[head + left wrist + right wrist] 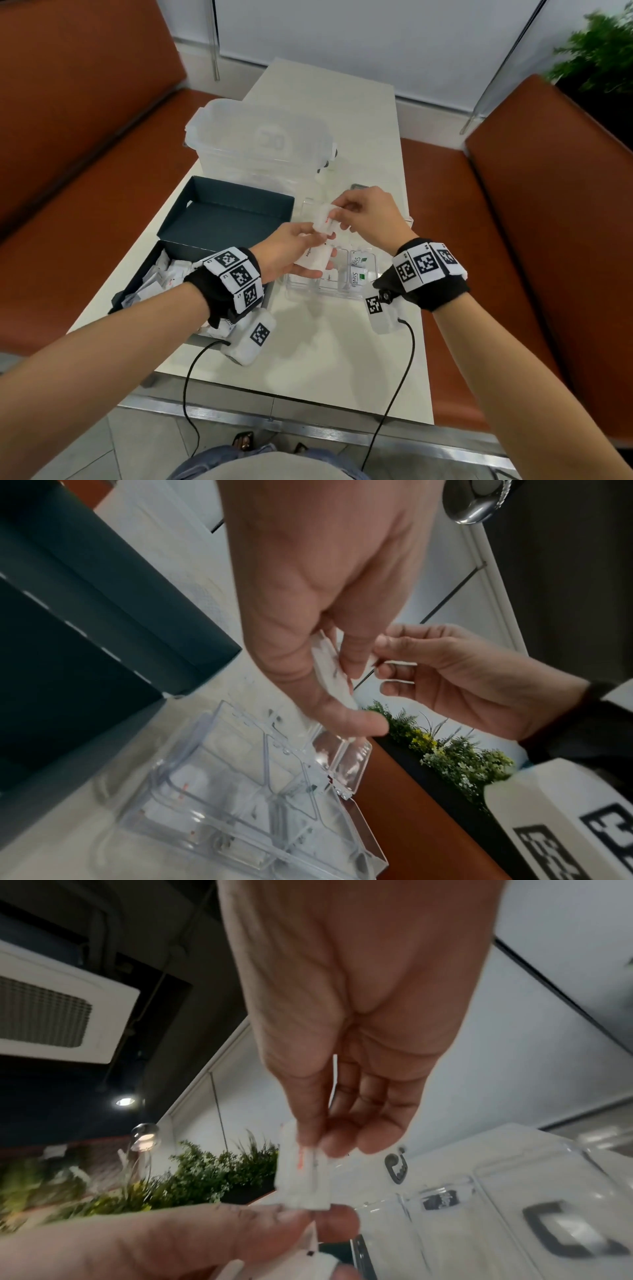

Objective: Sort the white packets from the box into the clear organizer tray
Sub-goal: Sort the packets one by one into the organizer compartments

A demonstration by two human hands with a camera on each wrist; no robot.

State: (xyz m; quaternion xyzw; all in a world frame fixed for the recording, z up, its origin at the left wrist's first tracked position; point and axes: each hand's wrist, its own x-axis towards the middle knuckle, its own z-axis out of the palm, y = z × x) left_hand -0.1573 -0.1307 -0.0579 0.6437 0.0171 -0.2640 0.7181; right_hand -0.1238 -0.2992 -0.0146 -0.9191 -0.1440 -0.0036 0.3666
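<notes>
Nearest us, low in the head view, our left hand (291,251) curls round a small stack of flat white paper packets (313,258) above the clear plastic compartment tray (373,274). Just above, centre frame, our right hand (368,216) pinches one white packet with red print (324,219), thumb against fingertips. We judge we're mid-sort, peeling one off. Next: lower it into its matching compartment. Left of centre, the dark teal cardboard box (219,219) holds more.
</notes>
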